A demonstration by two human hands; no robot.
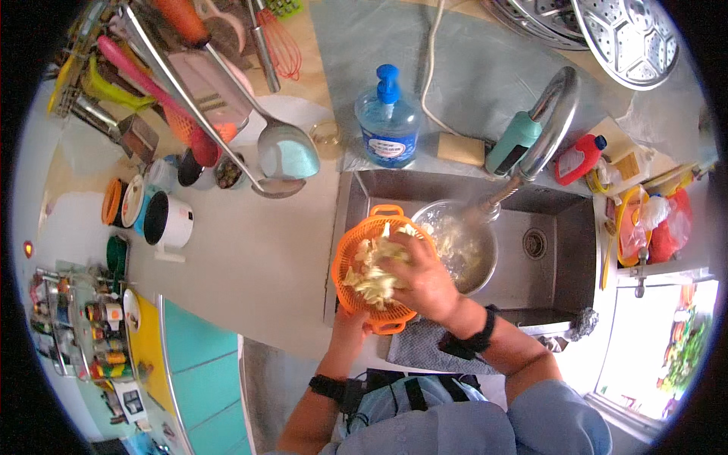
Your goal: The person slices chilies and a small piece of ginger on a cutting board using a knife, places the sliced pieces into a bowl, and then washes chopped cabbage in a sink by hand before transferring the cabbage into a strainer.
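An orange plastic colander (340, 267) is held at the left edge of the sink, with pale yellow-green chopped vegetable, which looks like cabbage (370, 282), inside it. My left hand (352, 327) grips the colander's near rim from below; some of its fingers are hidden under it. Over the colander's right side, my right hand (425, 282) has its fingers curled down onto the cabbage pieces. A round metal bowl (491, 256) sits in the sink just right of the colander, holding water and some pale bits. The tap's spout (491, 203) is above this bowl.
The steel sink (561, 201) has its drain on the right. Behind it stand a blue pump bottle (388, 121), a teal bottle (516, 142), a sponge (461, 149) and a red bottle (579, 159). A spatula (288, 152) and ladle (279, 188) hang over the left counter. A grey cloth (432, 350) lies at the front edge.
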